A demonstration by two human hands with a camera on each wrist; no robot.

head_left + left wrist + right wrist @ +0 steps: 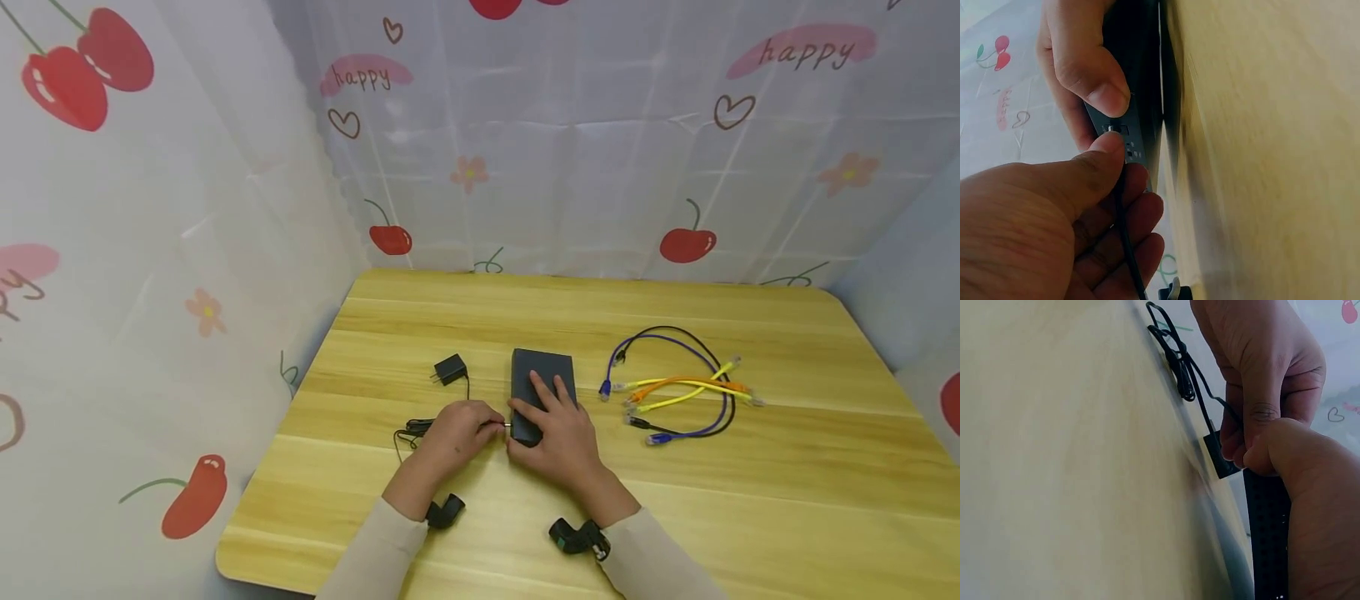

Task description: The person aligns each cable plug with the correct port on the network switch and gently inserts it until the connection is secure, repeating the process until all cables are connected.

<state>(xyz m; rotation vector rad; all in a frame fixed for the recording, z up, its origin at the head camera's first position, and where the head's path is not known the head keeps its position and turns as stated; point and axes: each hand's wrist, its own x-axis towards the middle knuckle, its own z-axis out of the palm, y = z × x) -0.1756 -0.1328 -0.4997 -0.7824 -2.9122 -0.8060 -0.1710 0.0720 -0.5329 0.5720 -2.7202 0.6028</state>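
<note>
A flat black network box [543, 367] lies on the table, with small ports on its left side. My left hand [459, 433] pinches the power cord's barrel plug [1112, 129] between thumb and fingers. Its metal tip shows right at the port side; how far it sits in the jack I cannot tell. My right hand [562, 433] holds the box, its fingers spread over the top and its thumb bent against the port side. The cord [1125, 240] runs down past the left fingers. It leads to a bundled loop and the black power adapter [450, 369] behind the left hand.
Right of the box lies a loose group of network cables: a blue cable [726, 407], a black cable [693, 335], an orange cable [686, 380] and yellow cables [660, 406]. Behind the wooden table [810, 467] hangs a printed curtain [570, 167]; another borders its left side.
</note>
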